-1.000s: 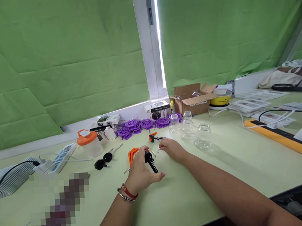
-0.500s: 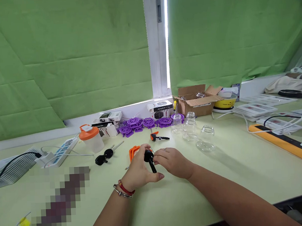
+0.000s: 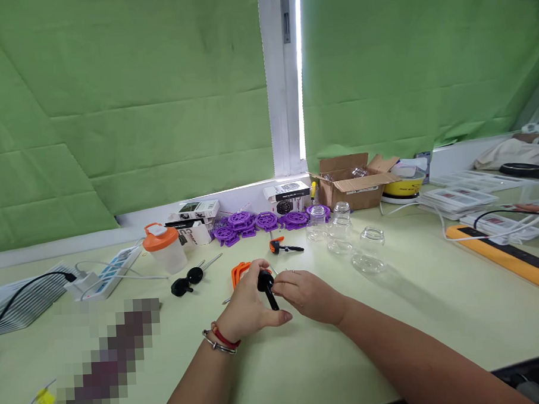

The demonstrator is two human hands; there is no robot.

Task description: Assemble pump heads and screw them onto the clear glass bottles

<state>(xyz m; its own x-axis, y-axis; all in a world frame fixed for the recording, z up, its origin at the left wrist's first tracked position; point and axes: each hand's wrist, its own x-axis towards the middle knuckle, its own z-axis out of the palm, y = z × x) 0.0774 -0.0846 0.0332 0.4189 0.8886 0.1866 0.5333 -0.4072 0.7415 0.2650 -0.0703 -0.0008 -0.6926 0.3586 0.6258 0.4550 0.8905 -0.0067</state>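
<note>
Above a pale green table [image 3: 330, 366], the left hand [image 3: 247, 304] curls round a black part [image 3: 264, 280], holding it; the right hand [image 3: 307, 294] has its fingertips bunched against that part, and whatever they pinch is hidden. The left hand partly covers orange frames [image 3: 240, 272] behind it. Beyond lie a black-and-orange piece [image 3: 277, 247], purple wheels [image 3: 267, 221] and an open carton [image 3: 363, 197]; clear jars [image 3: 370, 249] stand right, an orange-lidded cup [image 3: 171, 257] left.

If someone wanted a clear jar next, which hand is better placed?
Probably the right hand: it is nearer the clear jars, while the left hand holds the black part. The right is up against that part too, though.
</note>
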